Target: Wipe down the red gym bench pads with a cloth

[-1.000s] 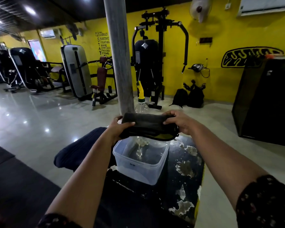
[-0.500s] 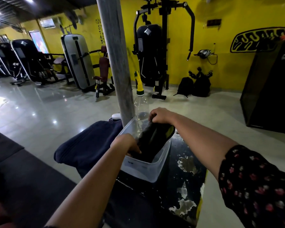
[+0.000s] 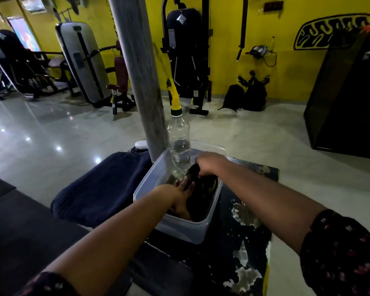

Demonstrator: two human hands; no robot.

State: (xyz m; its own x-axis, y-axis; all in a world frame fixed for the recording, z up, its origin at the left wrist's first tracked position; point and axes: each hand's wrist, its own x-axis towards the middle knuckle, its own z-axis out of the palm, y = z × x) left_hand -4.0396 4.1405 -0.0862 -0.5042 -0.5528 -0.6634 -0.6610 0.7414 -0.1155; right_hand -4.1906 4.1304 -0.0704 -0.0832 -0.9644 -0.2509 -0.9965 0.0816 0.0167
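Lower now than before: we push the cloth (image 3: pixel 203 193) into the tub (image 3: pixel 179 233).
Right hand (image 3: pixel 210 164) pinches its far upper end; left hand (image 3: pixel 178 199) lies against its near side, grip unclear.

A black padded surface (image 3: pixel 229 242) carries everything. Its skin is badly worn, with pale peeled patches at 3 o'clock and 5 o'clock and a yellow edge showing at 5 o'clock. A translucent plastic tub (image 3: pixel 179 231) sits directly on it toward 10 o'clock. At the tub's 12 o'clock a clear bottle (image 3: pixel 178 129) with a yellow spout cap stands upright; whether it stands inside the tub or just behind it cannot be told. A dark blue pad (image 3: pixel 98 189) lies just beside the tub at 9 o'clock.
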